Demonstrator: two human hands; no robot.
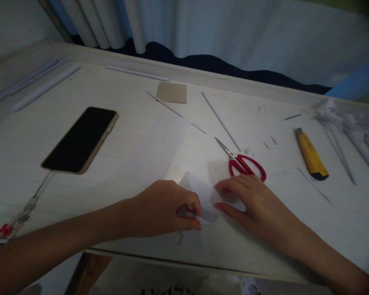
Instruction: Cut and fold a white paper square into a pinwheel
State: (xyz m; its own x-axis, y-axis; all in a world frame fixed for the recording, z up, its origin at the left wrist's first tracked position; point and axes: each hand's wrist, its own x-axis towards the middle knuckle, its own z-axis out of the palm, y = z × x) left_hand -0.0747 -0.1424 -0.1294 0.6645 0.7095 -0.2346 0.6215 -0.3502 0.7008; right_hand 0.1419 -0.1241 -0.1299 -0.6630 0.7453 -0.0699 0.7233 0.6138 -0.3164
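Note:
My left hand (175,207) is closed, with thumb and fingers pinching a small piece of white paper (204,194) over the front part of the table. The paper is bent, and part of it is hidden behind the fingers. At its right edge is my right hand (242,196), thumb and fingers apart; whether the fingertips touch the paper is hard to tell. Red-handled scissors (247,165) lie just beyond my right hand, blades pointing away to the left. A flat white sheet (156,147) rests beyond my left hand.
A phone (81,139) with a strap charm (21,217) lies left. To the right are a yellow utility knife (311,153) and crumpled paper (335,112). Thin paper rolls (219,119), a cardboard piece (174,92) and thicker rolls (46,88) lie farther back, before a curtain (233,37).

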